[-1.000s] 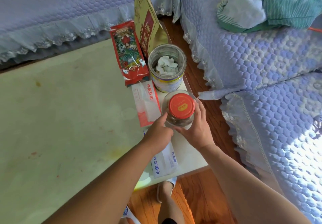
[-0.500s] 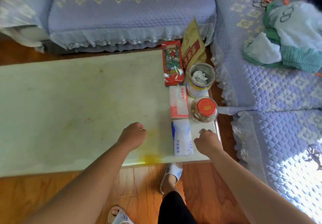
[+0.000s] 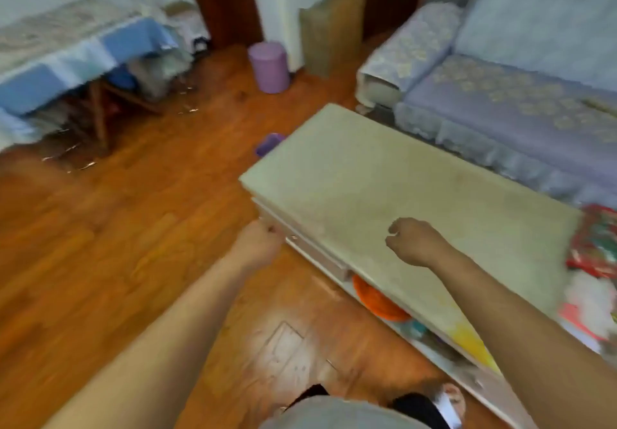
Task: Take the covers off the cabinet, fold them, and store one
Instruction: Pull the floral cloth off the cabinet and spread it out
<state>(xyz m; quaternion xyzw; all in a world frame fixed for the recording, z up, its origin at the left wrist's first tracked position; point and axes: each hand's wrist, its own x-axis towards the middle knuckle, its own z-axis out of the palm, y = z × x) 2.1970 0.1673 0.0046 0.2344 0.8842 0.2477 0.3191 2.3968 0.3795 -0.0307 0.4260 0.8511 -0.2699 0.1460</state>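
Risk: packets [image 3: 592, 245] slide off if cover [image 3: 384, 191] is pulled; left hand [image 3: 258, 245] and right hand [image 3: 414, 241] clenched, empty.

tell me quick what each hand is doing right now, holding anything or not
Left hand: at the near edge of the cover on the cabinet; blur hides whether it holds anything, cannot be told.
Right hand: over the cover, fingers curled, holding nothing.
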